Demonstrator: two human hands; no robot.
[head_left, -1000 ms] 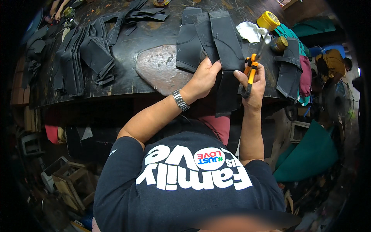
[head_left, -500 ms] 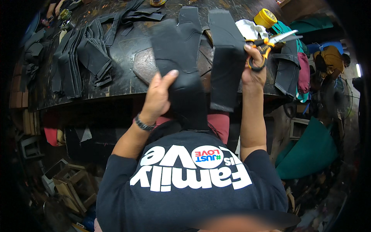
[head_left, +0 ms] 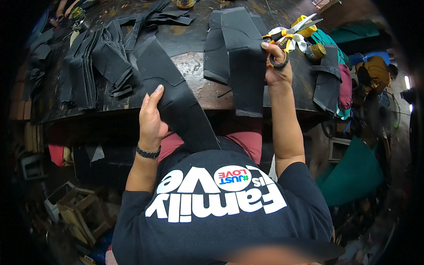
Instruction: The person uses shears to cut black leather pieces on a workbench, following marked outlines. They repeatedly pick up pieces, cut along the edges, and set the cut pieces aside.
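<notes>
My left hand (head_left: 152,117) grips a long black leather-like panel (head_left: 181,101) by its left edge. The panel slants from upper left down to my lap, with curved seam lines across it. My right hand (head_left: 279,68) has its fingers through the loops of orange-and-black scissors (head_left: 287,40), whose parted blades point up and right. Pinched in that same hand is a second black panel (head_left: 245,66), hanging over the table's front edge. Further black panels (head_left: 214,53) lie behind it, partly covered. Between the two held panels shows a brown-grey slab (head_left: 192,79).
Stacked black strips (head_left: 79,75) spread over the left of the dark table (head_left: 123,104). Yellow tub (head_left: 304,24), small jar (head_left: 316,52) and white cloth (head_left: 300,42) sit at right. A fan (head_left: 382,112) and green sheet (head_left: 353,172) are beyond. Another person's hand (head_left: 62,9) shows far left.
My left hand has swung left with its panel, which now tilts and uncovers more of the slab. My right hand, with scissors and panel, has shifted left and slightly up.
</notes>
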